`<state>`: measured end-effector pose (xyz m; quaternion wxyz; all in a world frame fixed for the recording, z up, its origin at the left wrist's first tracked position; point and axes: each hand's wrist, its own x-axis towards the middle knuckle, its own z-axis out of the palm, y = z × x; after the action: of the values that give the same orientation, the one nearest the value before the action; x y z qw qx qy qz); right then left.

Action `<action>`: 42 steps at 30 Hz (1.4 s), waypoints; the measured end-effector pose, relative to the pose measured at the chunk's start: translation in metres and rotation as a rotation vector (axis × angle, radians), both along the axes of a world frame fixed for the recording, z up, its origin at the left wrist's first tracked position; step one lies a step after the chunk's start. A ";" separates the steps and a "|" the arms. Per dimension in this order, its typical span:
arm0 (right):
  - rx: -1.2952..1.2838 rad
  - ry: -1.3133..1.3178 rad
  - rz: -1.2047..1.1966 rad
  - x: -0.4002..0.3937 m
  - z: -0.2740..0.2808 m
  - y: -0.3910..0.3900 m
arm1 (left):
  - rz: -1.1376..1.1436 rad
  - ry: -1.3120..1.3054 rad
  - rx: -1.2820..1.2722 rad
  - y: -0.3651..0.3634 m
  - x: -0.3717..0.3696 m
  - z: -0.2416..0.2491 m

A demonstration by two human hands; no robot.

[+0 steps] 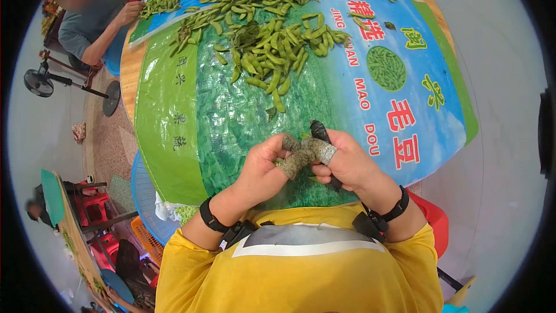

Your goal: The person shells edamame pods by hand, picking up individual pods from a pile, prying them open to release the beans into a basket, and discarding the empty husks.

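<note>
My left hand (263, 162) and my right hand (343, 159) meet low over the printed plastic sheet (231, 133), with worn grey wrapping around several fingers. Running through my right hand's closed grip is a slim black hand tool (319, 131); its working end is hidden. The left hand's fingers are pinched together against the right's. A green edamame pod (304, 135) shows only as a small tip between the fingertips. Beyond the hands lies a loose heap of edamame pods (269, 52), with a wilted leaf (246, 35) on it.
The sheet covers a wooden table (132, 75). Another person (95, 23) reaches toward the pods at the far left. A black fan (40, 83) stands on the floor at left. Beside me are a blue basket (147, 191), an orange basket (145, 237) and a red stool (431, 220).
</note>
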<state>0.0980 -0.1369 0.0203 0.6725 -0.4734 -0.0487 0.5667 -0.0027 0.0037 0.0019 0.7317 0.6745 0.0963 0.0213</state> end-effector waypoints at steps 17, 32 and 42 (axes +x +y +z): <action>-0.099 -1.673 0.284 0.027 -0.007 0.059 | 0.300 -0.014 -0.898 0.047 -0.011 -0.005; -0.336 -1.737 0.153 0.033 -0.021 0.070 | 0.381 0.060 -0.808 0.048 -0.010 -0.001; -0.182 -0.355 -0.004 0.037 -0.005 0.036 | 0.208 0.312 -0.396 0.026 -0.002 0.008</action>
<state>0.1355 -0.1005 0.0153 0.6090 -0.6248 -0.1144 0.4751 -0.0045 0.0301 0.0104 0.8195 0.4999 0.2789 -0.0270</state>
